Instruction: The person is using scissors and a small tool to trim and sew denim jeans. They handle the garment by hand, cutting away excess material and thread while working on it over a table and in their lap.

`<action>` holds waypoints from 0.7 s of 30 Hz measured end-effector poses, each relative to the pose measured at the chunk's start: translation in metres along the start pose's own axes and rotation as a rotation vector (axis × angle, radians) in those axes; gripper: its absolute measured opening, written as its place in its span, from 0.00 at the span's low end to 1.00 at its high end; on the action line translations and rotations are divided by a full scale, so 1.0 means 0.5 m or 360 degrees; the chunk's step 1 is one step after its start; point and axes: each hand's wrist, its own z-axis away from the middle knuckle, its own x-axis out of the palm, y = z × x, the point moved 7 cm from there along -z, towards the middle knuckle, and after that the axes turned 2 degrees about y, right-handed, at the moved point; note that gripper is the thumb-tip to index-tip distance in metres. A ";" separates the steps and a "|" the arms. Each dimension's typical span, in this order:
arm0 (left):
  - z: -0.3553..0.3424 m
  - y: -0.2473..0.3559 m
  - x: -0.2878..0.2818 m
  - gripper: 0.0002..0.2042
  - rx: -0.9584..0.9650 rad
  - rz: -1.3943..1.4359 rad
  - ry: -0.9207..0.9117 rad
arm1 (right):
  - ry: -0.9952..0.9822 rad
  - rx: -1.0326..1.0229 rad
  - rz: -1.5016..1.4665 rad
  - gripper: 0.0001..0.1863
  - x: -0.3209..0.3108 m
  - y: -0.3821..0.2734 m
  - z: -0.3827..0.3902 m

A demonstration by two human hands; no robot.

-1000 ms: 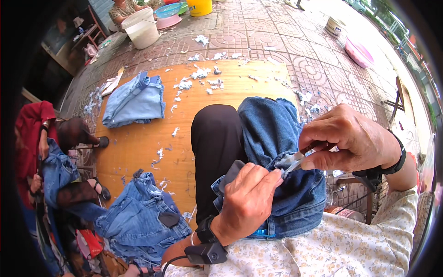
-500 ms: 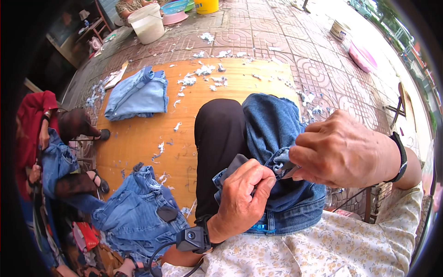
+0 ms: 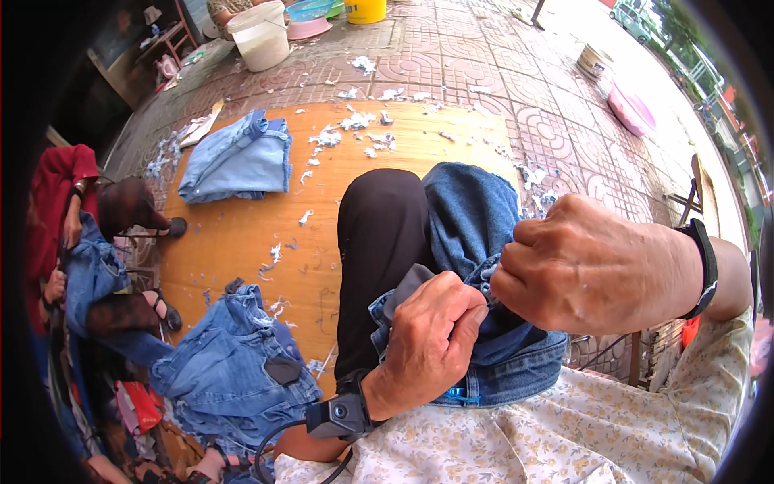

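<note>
Dark blue denim jeans (image 3: 468,202) lie across my right thigh, beside the black trouser leg (image 3: 379,234). My left hand (image 3: 431,339) is closed on a fold of the jeans, thumb pressed against the forefinger. A dark grey piece of cloth (image 3: 409,290) shows above its knuckles. My right hand (image 3: 592,262) is a fist close to the left one, at the bunched denim edge. Whatever its fingers grip is hidden behind them. A small camera (image 3: 334,415) is strapped to my left wrist.
Folded light blue jeans (image 3: 242,157) and a heap of frayed jeans (image 3: 242,363) lie on the wooden board (image 3: 218,250). White and blue thread scraps (image 3: 355,121) litter board and paving. Another person in a red sleeve (image 3: 64,181) holds denim at the left. A white bucket (image 3: 262,40) stands beyond.
My right hand has turned and shifted slightly left, toward my left hand. A thin greyish pointed thing at its fingertips no longer shows. My left hand keeps its hold on the jeans.
</note>
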 end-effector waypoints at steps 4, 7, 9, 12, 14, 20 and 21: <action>0.001 -0.004 0.000 0.03 -0.0045 0.0042 -0.0008 | -0.0023 0.0086 0.0026 0.11 -0.003 0.017 -0.001; 0.001 -0.009 0.001 0.03 -0.0071 0.0077 -0.0004 | -0.0040 0.0061 -0.0042 0.11 0.000 0.015 -0.003; 0.002 -0.008 0.000 0.03 -0.0071 0.0072 -0.0002 | -0.0043 0.0039 -0.0089 0.10 0.002 0.010 -0.005; 0.002 -0.008 -0.002 0.03 -0.0054 0.0069 0.0020 | -0.0063 0.0006 -0.0106 0.11 0.006 0.004 -0.007; 0.003 -0.010 -0.002 0.03 -0.0028 0.0083 0.0051 | -0.0066 0.0003 -0.0082 0.11 0.005 0.002 -0.008; 0.005 -0.014 -0.001 0.03 -0.0054 0.0068 0.0025 | 0.0079 0.0086 0.0052 0.12 -0.040 0.012 -0.004; 0.006 -0.014 -0.003 0.03 -0.0060 0.0063 0.0032 | 0.0091 0.0118 0.0063 0.13 -0.052 0.012 -0.005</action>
